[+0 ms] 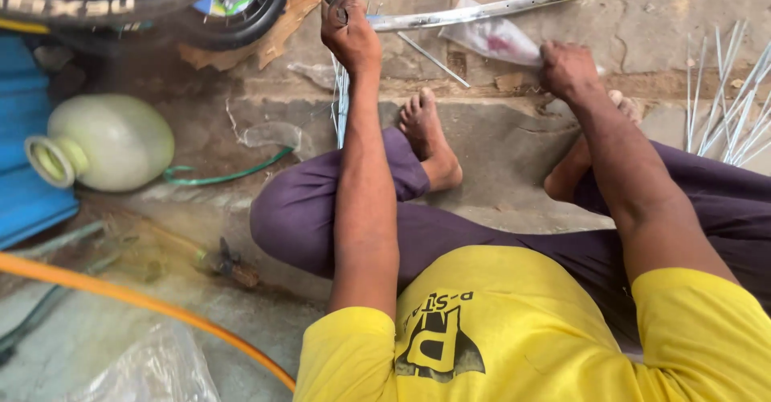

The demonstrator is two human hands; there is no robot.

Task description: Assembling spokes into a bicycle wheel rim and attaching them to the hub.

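The left hand (350, 34) was closed around the chrome bicycle wheel rim (514, 5), gripping it where the rim curved down near the far edge of the concrete floor (514, 141); the rim ran from there across to the far right, its ends cut off by the frame. The right hand (569, 69) was curled into a loose fist just below the rim; whether it pinched a spoke or a small part could not be told, since the fingers hid it. A pale green plastic jug (104, 141) lay on its side near the left edge of the floor, mouth pointing left, its contents not discernible. Behind the rim lay a crumpled clear plastic bag (494, 39) with something reddish inside. Loose steel spokes (735, 113) were spread at the right edge, and a thin bundle of them (340, 101) hung below the left hand. The person sat cross-legged in purple trousers (305, 217) and a yellow shirt (522, 330), with a bare foot (430, 141) on the cracked, dusty concrete. A black tyre (120, 0) filled the far left corner, partly cut off, an orange hose (144, 302) crossed the near left corner, and a green hose (225, 177) curled beside the jug.
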